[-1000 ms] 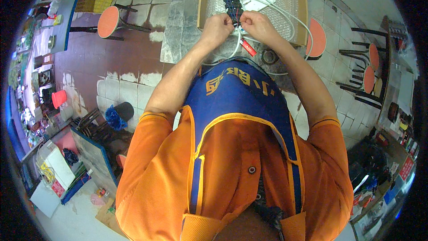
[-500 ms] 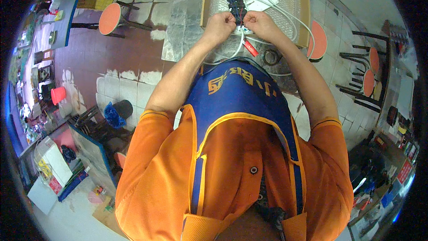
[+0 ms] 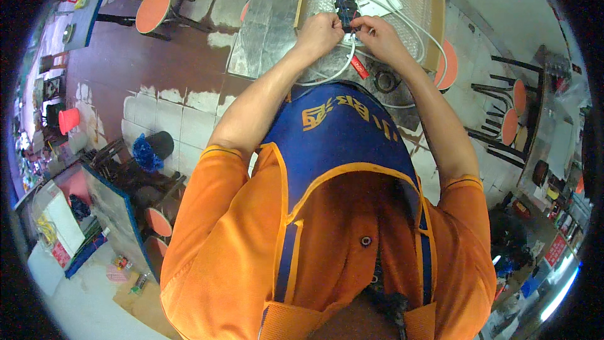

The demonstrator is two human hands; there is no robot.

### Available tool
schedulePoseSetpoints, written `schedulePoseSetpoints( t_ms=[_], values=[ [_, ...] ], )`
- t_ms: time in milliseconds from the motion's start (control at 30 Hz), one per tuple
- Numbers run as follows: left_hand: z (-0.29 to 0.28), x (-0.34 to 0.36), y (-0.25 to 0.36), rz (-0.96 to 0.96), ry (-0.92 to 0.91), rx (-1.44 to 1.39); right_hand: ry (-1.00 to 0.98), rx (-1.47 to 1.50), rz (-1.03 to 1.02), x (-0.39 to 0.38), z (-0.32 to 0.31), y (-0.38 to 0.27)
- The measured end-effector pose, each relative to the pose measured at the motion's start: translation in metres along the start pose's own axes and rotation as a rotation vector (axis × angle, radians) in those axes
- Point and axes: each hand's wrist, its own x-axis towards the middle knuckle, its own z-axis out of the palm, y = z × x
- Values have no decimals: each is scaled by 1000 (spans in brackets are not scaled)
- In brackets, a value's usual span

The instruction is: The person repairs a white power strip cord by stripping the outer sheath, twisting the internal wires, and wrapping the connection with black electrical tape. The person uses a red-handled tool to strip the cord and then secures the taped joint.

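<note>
Two bare hands close together, fingertips nearly meeting at the near end of a black segmented block [image 3: 345, 5]. On the left hand [image 3: 319, 33], fingers curled inward, thumb and forefinger drawn up to the block's near left side; cannot tell whether pinching anything. On the right hand [image 3: 379, 36], thumb and forefinger almost together at the block's near right side, next to thin wires [image 3: 354, 17], with the other fingers loosely bent; cannot tell whether gripping a wire or only touching.

Just beyond the fingers, bubble wrap [image 3: 321, 5] lining an open cardboard box [image 3: 434, 41]. Beyond the right fingers, beside the block, a flat white piece [image 3: 380, 5]. From beneath the fingers, a white cable [image 3: 347, 63] curving nearer and leftward; more pale loops to the right of the right fingers, crossing the box's edge. Nearer than the right fingers, a small red stick-like item [image 3: 358, 67] and, just right of that, a dark ring [image 3: 385, 80]. Well left of the left fingers, a round orange stool [image 3: 153, 11]. Under everything near the fingers, a grey marbled table [image 3: 261, 31].
</note>
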Motion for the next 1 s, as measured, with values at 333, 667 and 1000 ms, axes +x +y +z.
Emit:
schedulePoseSetpoints(
  t_ms=[333, 667, 1000],
  values=[
    [-2, 12, -8, 4, -130, -133, 7, -10, 45, -20, -4, -15],
    [7, 17, -11, 40, -139, -95, 115, 155, 68, -29, 6, -7],
    [8, 19, -6, -63, -115, -107, 36, 231, 328, -9, -2, -4]
  ],
)
